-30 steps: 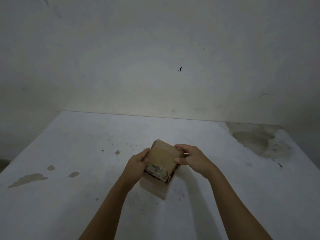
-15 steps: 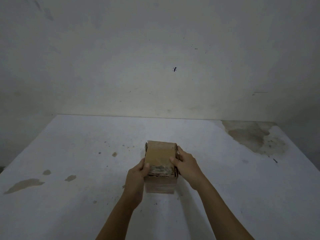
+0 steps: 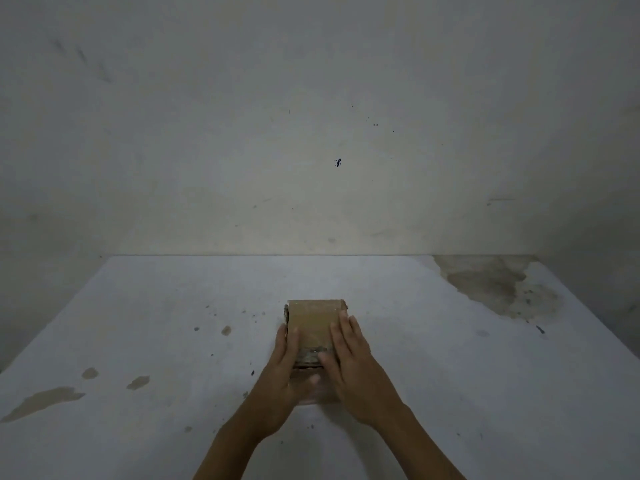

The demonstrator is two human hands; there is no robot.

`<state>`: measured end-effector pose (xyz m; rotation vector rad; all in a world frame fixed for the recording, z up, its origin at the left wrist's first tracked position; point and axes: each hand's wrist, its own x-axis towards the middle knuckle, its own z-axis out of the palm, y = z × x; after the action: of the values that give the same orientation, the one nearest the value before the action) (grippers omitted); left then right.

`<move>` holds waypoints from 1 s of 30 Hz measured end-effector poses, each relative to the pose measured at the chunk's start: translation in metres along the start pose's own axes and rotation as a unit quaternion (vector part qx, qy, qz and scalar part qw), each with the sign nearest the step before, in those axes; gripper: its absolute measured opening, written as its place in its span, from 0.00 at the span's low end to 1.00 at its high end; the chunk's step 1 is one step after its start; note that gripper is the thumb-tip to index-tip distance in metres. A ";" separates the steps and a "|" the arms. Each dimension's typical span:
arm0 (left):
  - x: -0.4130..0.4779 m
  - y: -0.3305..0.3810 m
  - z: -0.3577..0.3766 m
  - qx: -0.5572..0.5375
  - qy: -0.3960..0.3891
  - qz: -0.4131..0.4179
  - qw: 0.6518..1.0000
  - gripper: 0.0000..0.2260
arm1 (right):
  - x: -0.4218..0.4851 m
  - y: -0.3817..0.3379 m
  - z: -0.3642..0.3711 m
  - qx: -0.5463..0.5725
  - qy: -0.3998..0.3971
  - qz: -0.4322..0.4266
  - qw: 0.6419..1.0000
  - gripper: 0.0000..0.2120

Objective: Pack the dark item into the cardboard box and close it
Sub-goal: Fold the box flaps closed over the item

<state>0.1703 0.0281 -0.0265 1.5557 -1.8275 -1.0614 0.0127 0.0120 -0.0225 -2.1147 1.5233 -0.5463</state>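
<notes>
A small brown cardboard box stands on the white table, square to me, with its top flaps folded flat. My left hand grips the box's left side and near face. My right hand lies flat across the right part of the top, fingers together and pointing away. The near edge of the lid looks worn and torn between my hands. No dark item is visible; the inside of the box is hidden.
The white table is stained: brown patches at the far right and at the near left, small specks around the box. A bare wall rises right behind the table's far edge.
The box has gone from tilted and skewed to standing square on the table. My right hand has moved from the box's right side onto the top; my left hand has slid to the near left side.
</notes>
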 end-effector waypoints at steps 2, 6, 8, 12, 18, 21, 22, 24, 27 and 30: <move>0.001 0.001 0.005 0.069 0.020 0.016 0.997 0.33 | 0.000 0.003 0.003 -0.037 -0.006 -0.002 0.999 0.47; 0.000 0.008 0.017 0.091 0.075 0.023 0.993 0.29 | 0.000 0.001 0.004 -0.023 -0.012 0.014 1.000 0.42; -0.002 0.011 0.017 0.068 0.082 0.014 0.994 0.29 | -0.001 0.000 0.004 0.033 -0.005 0.023 0.999 0.39; -0.004 0.013 0.016 0.004 0.062 -0.031 0.998 0.33 | -0.010 -0.003 0.001 0.151 -0.011 0.031 0.988 0.33; -0.006 0.006 0.016 -0.060 0.076 0.007 0.995 0.40 | -0.012 0.001 -0.002 0.186 -0.022 0.033 0.982 0.39; -0.008 0.008 0.016 -0.094 0.093 -0.021 0.991 0.43 | -0.015 0.002 -0.007 0.166 -0.023 0.026 0.985 0.37; -0.009 0.008 0.016 -0.092 0.104 -0.031 0.990 0.44 | -0.017 0.003 -0.007 0.151 -0.021 0.023 0.988 0.36; -0.012 0.008 0.017 -0.062 0.126 -0.037 0.989 0.41 | -0.020 0.007 -0.007 0.106 -0.025 0.018 0.994 0.34; -0.016 0.006 0.017 0.014 0.137 -0.016 0.990 0.33 | -0.020 0.010 -0.006 0.086 -0.023 0.025 0.996 0.32; -0.013 0.006 0.012 0.097 0.133 -0.016 0.986 0.28 | -0.018 0.009 -0.002 0.093 -0.009 0.029 0.995 0.32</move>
<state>0.1600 0.0436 -0.0271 1.7496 -1.7663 -0.6657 -0.0009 0.0267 -0.0272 -1.9233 1.4593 -0.6222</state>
